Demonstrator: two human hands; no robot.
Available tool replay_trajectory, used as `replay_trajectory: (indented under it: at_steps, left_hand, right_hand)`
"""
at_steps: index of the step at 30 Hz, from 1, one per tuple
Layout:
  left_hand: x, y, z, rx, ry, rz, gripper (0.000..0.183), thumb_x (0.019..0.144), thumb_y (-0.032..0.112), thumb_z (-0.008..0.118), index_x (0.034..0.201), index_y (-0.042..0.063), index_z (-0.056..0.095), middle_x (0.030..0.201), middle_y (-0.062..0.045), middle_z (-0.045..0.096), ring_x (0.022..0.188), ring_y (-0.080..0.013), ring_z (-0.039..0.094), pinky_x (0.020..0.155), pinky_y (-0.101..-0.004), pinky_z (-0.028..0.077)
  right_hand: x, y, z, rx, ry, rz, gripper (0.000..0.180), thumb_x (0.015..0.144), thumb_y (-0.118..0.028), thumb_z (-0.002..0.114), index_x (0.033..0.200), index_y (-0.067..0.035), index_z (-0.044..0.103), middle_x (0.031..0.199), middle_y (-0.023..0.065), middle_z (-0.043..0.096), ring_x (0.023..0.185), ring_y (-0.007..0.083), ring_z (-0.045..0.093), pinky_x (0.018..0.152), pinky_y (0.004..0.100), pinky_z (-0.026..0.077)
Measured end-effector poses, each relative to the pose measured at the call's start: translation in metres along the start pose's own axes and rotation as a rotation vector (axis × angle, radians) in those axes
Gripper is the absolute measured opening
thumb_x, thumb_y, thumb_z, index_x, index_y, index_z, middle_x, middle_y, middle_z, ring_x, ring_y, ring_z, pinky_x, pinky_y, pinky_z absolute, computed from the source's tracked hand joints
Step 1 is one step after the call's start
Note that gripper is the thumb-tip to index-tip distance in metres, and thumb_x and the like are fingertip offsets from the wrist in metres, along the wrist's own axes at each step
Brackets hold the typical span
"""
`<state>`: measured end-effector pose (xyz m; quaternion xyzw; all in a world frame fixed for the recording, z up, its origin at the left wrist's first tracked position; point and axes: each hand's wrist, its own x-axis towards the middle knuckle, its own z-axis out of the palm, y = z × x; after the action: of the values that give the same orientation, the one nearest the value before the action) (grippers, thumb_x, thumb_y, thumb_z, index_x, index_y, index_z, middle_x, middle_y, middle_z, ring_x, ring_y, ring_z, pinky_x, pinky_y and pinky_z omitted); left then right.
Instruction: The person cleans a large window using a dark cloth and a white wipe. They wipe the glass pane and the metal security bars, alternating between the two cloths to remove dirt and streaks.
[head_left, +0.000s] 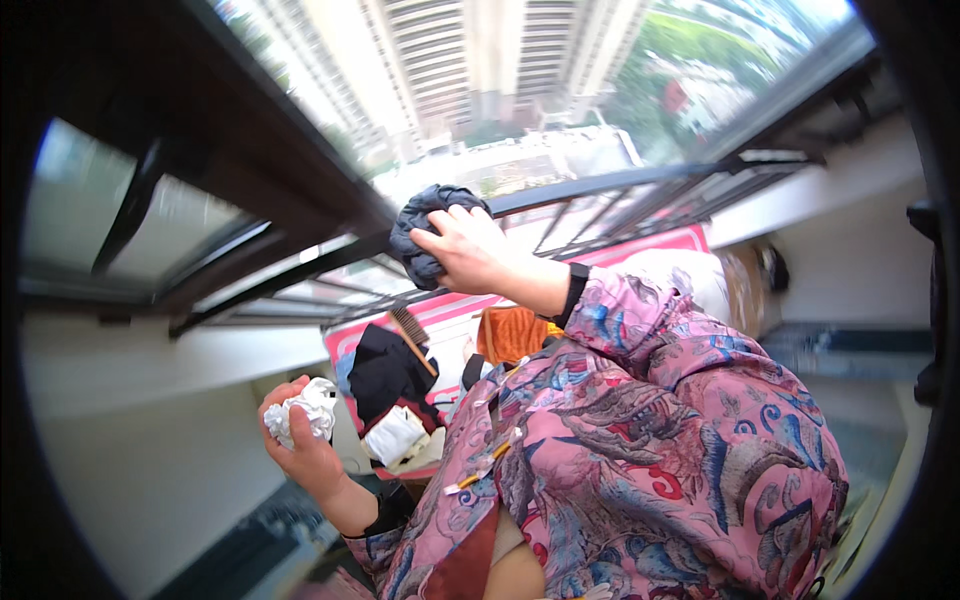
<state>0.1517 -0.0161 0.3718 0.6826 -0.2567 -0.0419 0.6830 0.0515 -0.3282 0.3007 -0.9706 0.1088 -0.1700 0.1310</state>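
Note:
My right hand is raised in front of me, its fingers gripping a bunched dark grey cloth. The cloth overlaps the corner of the dark window frame and railing in the picture; whether it touches them I cannot tell. Lower and to the left, my left hand is closed around a crumpled white wad, paper or thin cloth. Below the hands, a wooden-handled brush lies on a black cloth. A folded white cloth lies nearer to me, and an orange cloth is to the right.
A pink-and-white surface runs under the window, carrying the cloths. Black railing bars cross behind it. A white bundle and a brown wrapped package are at right. High-rise buildings show through the glass.

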Motion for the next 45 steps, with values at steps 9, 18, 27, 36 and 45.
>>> replay_trajectory:
  at_steps: [9, 18, 27, 36, 45]
  left_hand:
    - [-0.031, 0.011, 0.114, 0.031, -0.286, -0.011, 0.029, 0.091, 0.022, 0.065, 0.106, -0.001, 0.058, 0.105, -0.012, 0.061, 0.103, -0.0262, 0.06, 0.092, -0.0393, 0.048]
    - [-0.062, 0.013, 0.081, 0.089, -0.183, -0.006, 0.029, 0.092, 0.024, 0.065, 0.106, -0.001, 0.059, 0.105, -0.013, 0.061, 0.101, -0.0249, 0.062, 0.092, -0.0388, 0.05]
    - [0.005, 0.004, 0.11, -0.046, -0.368, 0.0, 0.024, 0.094, 0.021, 0.065, 0.108, 0.001, 0.06, 0.106, -0.013, 0.063, 0.104, -0.0248, 0.063, 0.091, -0.0364, 0.051]
    - [0.042, -0.019, 0.08, -0.046, -0.381, -0.099, 0.024, 0.09, 0.016, 0.066, 0.105, -0.002, 0.061, 0.103, -0.015, 0.065, 0.096, -0.0212, 0.063, 0.088, -0.0337, 0.05]
    - [0.062, -0.033, 0.063, -0.038, -0.366, -0.102, 0.021, 0.092, 0.015, 0.065, 0.106, 0.0, 0.06, 0.103, -0.013, 0.064, 0.095, -0.0204, 0.063, 0.087, -0.0332, 0.051]
  right_hand:
    - [-0.179, 0.27, -0.097, -0.107, 0.173, 0.603, 0.051, 0.073, -0.022, 0.066, 0.124, -0.025, 0.065, 0.126, 0.0078, 0.064, 0.13, 0.0327, 0.048, 0.106, 0.0464, 0.039]
    - [-0.214, 0.335, -0.091, 0.046, 0.65, 0.729, 0.046, 0.073, -0.021, 0.068, 0.118, -0.011, 0.065, 0.118, 0.0226, 0.063, 0.11, 0.0428, 0.06, 0.095, 0.0437, 0.051]
    - [-0.109, 0.171, -0.011, -0.07, 0.482, 0.355, 0.055, 0.063, -0.029, 0.072, 0.115, -0.014, 0.065, 0.103, 0.0143, 0.066, 0.099, 0.0341, 0.06, 0.092, 0.0462, 0.044]
    - [0.035, 0.027, 0.034, 0.0, 0.071, 0.145, 0.041, 0.073, -0.03, 0.073, 0.109, -0.016, 0.059, 0.098, 0.0077, 0.065, 0.086, 0.0298, 0.068, 0.085, 0.0464, 0.045]
    - [0.011, 0.073, 0.015, -0.278, 0.473, -0.19, 0.015, 0.081, -0.021, 0.061, 0.096, -0.023, 0.057, 0.091, 0.0007, 0.052, 0.093, 0.02, 0.059, 0.079, 0.0365, 0.049]
